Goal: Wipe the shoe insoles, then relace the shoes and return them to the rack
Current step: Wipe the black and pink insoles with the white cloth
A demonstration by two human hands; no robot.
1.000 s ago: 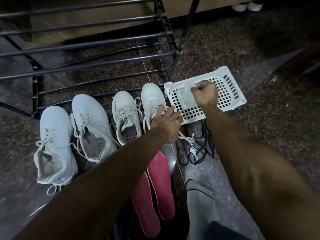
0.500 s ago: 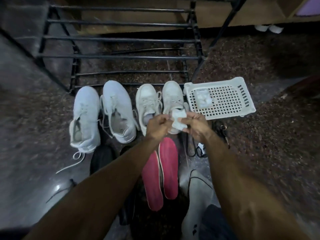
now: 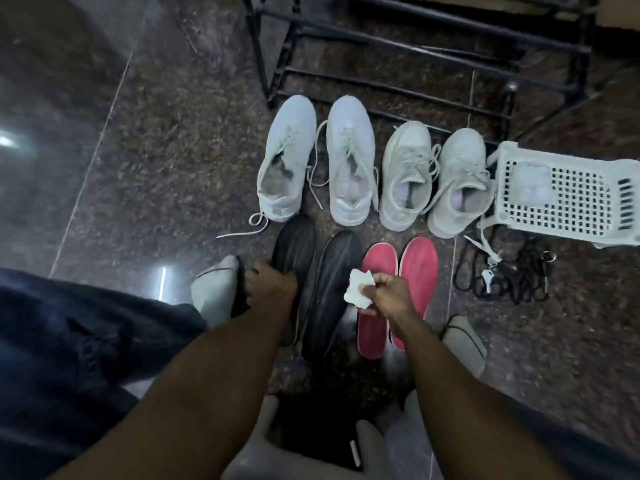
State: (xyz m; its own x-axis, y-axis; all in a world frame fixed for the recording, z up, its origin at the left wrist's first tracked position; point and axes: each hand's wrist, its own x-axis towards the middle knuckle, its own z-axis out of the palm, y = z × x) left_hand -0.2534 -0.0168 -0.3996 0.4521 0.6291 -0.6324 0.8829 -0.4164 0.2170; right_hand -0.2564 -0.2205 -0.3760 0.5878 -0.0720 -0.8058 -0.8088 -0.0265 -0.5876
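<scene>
Person seated over four pale shoes and four loose insoles on a dark speckled floor, wipe in hand.

Right hand [image 3: 388, 294]: fingers curled, pinching a crumpled white wipe [image 3: 358, 292] above the near end of the left red insole [image 3: 375, 306]. Left hand [image 3: 273, 284]: fingers curled over the edge of the left black insole [image 3: 292, 247], gripping it. Right black insole [image 3: 330, 292] and right red insole [image 3: 417, 271] lie flat alongside, all four insoles in a row just nearer than the shoes. Two pale blue shoes [image 3: 289, 161] and two off-white shoes [image 3: 407, 174] stand side by side, toes toward the black metal rack [image 3: 398, 46], laces loose. White perforated basket [image 3: 568, 199] just right of the shoes, holding a pale packet [image 3: 530, 183]. Black laces [image 3: 512, 278] lie heaped near the basket.
</scene>
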